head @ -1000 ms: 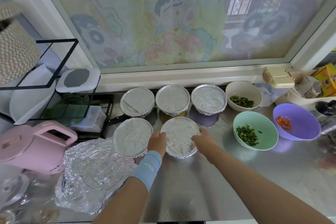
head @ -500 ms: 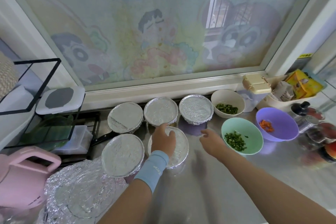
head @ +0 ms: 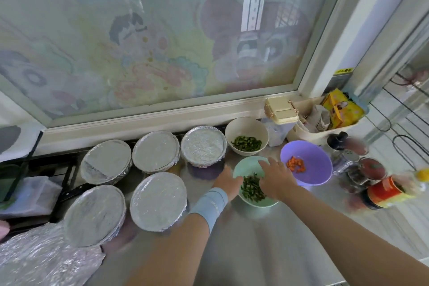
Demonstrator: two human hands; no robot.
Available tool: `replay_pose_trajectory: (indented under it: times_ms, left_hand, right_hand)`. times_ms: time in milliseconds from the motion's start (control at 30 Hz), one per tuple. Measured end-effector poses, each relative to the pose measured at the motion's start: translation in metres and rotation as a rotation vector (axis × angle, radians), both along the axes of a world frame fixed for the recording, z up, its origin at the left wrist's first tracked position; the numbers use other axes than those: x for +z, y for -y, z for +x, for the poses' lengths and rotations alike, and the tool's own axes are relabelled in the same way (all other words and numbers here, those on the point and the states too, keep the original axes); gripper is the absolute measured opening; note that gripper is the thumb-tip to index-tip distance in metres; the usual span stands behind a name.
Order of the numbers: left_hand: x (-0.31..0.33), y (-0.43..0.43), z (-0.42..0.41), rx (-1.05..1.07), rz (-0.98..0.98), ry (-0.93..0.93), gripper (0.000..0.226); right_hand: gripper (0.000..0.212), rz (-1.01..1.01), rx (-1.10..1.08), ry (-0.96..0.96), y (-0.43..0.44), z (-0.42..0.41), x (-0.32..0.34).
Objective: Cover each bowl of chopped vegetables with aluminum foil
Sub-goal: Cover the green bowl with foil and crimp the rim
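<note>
Three bowls stand uncovered. The mint bowl (head: 257,204) holds chopped greens. The cream bowl (head: 246,126) at its 12 o'clock also holds greens. The purple bowl (head: 308,167) at its 2 o'clock holds a few orange bits. Foil is on five others, spread from 9 to 11 o'clock. The nearest covered bowl (head: 158,201) sits at 9 o'clock, apart from the mint one.

Both hands are at the mint bowl.
- Left hand (head: 228,183): at the rim at 9 o'clock. Blurred, so I cannot tell whether its grip has closed on the rim.
- Right hand (head: 276,177): fingers straight and spread, laid over the rim at 2 to 3 o'clock. Its grip is open and holds nothing.

Step in hand, as a judgement: the sixth bowl is being taken up for covering, so the task is past halfway.

Loose foil (head: 46,260) lies crumpled on the tabletop (head: 267,251) at 8 o'clock, well apart from the mint bowl.

The next move needs bowl and foil brought together. Either the bowl slides toward 8 o'clock or one hand leaves it to fetch a sheet. The sheet then goes flat over the rim and is crimped all round.
</note>
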State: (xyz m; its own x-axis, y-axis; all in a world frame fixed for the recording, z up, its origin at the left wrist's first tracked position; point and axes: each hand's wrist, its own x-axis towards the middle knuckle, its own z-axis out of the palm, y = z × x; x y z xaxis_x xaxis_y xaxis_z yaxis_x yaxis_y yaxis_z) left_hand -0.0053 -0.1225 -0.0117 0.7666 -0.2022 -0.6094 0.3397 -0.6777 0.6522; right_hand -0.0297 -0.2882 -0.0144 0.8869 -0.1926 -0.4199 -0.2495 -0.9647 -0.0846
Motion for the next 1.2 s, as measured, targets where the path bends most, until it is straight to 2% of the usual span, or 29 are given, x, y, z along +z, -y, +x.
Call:
replay_pose_trajectory:
  times_ms: [133,267,400,500,633,733,833,933,1033,1100,1167,1200]
  left_hand:
    - [0.0,0.019,-0.004,0.11,-0.023,0.008,0.048]
    - [-0.003,0.022,-0.007,0.098,-0.017,0.039,0.048]
    - [-0.006,0.012,-0.013,0.059,0.027,0.045,0.047]
    - [-0.009,-0.002,-0.015,0.031,0.082,0.033,0.05]
    - [-0.009,-0.024,-0.016,-0.003,0.112,0.03,0.051]
    - [-0.008,-0.039,-0.018,-0.073,0.128,0.023,0.045]
    - [-0.007,-0.048,-0.018,-0.232,0.233,0.007,0.019]
    - [-0.004,-0.055,-0.023,-0.406,0.32,-0.069,0.03]
    - [-0.008,-0.06,-0.021,-0.534,0.335,-0.109,0.05]
    - [-0.005,-0.059,-0.015,-0.521,0.305,-0.056,0.041]
    - [-0.001,-0.053,-0.001,-0.457,0.273,0.048,0.023]
    - [0.003,-0.048,0.009,-0.41,0.247,0.096,0.023]
  right_hand:
    - [0.068,-0.12,0.16,0.018,0.013,0.007,-0.005]
    - [0.068,-0.156,0.188,0.067,0.021,0.012,-0.009]
    - [0.046,-0.069,0.165,-0.026,0.023,0.016,-0.011]
    - [0.044,0.051,0.161,-0.071,0.019,0.011,-0.022]
    - [0.046,0.228,0.043,-0.074,-0.005,-0.004,-0.019]
    - [0.042,0.275,0.02,-0.095,-0.028,-0.015,-0.015]
    - [0.037,0.294,0.065,-0.145,-0.045,-0.022,-0.011]
    - [0.028,0.297,0.138,-0.308,-0.056,-0.026,-0.006]
    - [0.01,0.398,0.07,-0.463,-0.061,-0.025,-0.006]
    - [0.004,0.434,-0.035,-0.446,-0.059,-0.018,-0.006]
    - [0.003,0.454,-0.138,-0.336,-0.053,-0.004,-0.005]
    - [0.006,0.469,-0.19,-0.269,-0.047,0.004,-0.004]
